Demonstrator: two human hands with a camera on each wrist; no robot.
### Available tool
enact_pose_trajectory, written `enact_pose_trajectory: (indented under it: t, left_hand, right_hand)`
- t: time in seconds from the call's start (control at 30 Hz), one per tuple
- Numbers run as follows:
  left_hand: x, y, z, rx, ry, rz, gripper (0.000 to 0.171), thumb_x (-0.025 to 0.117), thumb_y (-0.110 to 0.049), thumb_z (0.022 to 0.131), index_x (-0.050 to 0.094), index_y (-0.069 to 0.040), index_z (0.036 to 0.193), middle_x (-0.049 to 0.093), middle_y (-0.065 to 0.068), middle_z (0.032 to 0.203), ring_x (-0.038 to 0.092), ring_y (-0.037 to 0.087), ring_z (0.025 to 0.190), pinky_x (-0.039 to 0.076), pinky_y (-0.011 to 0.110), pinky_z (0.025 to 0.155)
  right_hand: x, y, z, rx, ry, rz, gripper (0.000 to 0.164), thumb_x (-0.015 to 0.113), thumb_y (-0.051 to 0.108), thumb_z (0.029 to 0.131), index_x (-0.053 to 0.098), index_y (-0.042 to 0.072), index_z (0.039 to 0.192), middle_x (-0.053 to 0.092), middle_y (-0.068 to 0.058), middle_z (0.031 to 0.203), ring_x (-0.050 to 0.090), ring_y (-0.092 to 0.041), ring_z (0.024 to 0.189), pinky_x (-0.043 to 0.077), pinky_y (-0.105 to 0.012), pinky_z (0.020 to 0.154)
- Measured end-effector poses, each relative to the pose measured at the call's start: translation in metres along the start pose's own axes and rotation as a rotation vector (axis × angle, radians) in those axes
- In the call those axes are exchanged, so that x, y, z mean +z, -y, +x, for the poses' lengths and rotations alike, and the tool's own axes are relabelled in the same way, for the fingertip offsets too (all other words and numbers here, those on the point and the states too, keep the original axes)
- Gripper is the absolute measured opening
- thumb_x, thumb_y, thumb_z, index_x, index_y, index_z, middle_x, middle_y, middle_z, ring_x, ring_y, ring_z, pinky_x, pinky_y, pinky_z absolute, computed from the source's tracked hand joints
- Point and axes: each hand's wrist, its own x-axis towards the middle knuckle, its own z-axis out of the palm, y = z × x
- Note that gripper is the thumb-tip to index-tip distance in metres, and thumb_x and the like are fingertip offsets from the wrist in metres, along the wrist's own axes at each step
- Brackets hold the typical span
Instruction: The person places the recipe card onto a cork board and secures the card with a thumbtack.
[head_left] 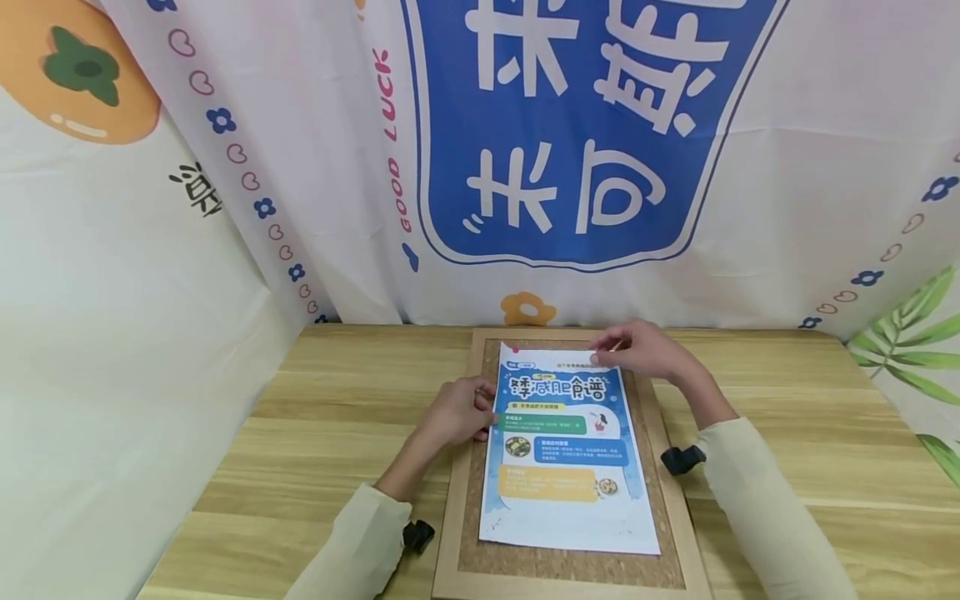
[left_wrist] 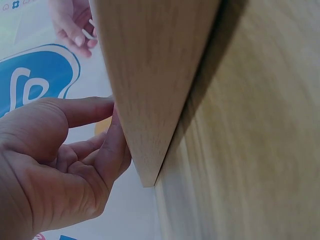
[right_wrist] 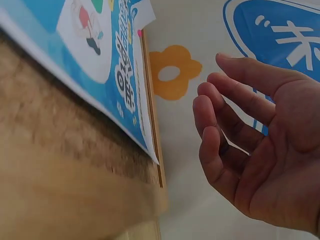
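One red pin [head_left: 515, 350] shows on the poster [head_left: 566, 527]; I judge pinning underway. Right hand [head_left: 637, 348]: relaxed, empty. Left hand [head_left: 453, 410]: grip indeterminable. Next, secure top-right corner.

You wear 2 long, plain, pale cream sleeves [head_left: 772, 508], lightly creased. Each of your 2 cuffs [head_left: 378, 512] has 1 small, dark, blocky attachment [head_left: 681, 460] at its inner side.

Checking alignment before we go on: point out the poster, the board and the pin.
Poster [head_left: 570, 450], head view: middle of the printed sheet.
Board [head_left: 570, 567], head view: bare cork below the poster.
Pin [head_left: 515, 349], head view: its red head.
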Motion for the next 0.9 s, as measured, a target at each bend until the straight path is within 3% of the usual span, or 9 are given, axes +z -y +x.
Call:
enact_pose_trajectory:
  t: [0.23,0.6,0.9]
  left_hand:
    - [0.001,-0.001,-0.001,0.002,-0.005,0.007,0.035,0.076,0.003,0.094,0.066,0.002,0.129,0.072,0.014,0.094,0.070,0.018,0.065,0.063,0.028,0.058]
    - [0.002,-0.001,0.000,0.014,-0.002,0.003,0.035,0.075,0.003,0.095,0.066,0.002,0.129,0.072,0.014,0.096,0.070,0.017,0.066,0.063,0.028,0.059]
    - [-0.001,-0.001,-0.001,0.010,-0.003,0.009,0.035,0.075,0.002,0.095,0.066,0.002,0.130,0.073,0.014,0.098,0.071,0.018,0.068,0.063,0.029,0.060]
  right_hand:
    - [-0.014,-0.014,-0.022,0.001,-0.026,-0.004,0.035,0.075,0.029,0.101,0.077,0.006,0.128,0.076,-0.008,0.113,0.062,-0.025,0.100,0.054,-0.033,0.084]
    - [-0.036,-0.046,-0.067,0.073,-0.041,-0.048,0.042,0.073,0.032,0.103,0.072,0.004,0.134,0.074,-0.009,0.116,0.064,-0.024,0.099,0.057,-0.035,0.078]
    - [-0.045,-0.066,-0.099,0.072,-0.079,-0.092,0.039,0.074,0.030,0.103,0.073,0.003,0.131,0.075,-0.006,0.112,0.062,-0.016,0.096,0.054,-0.025,0.077]
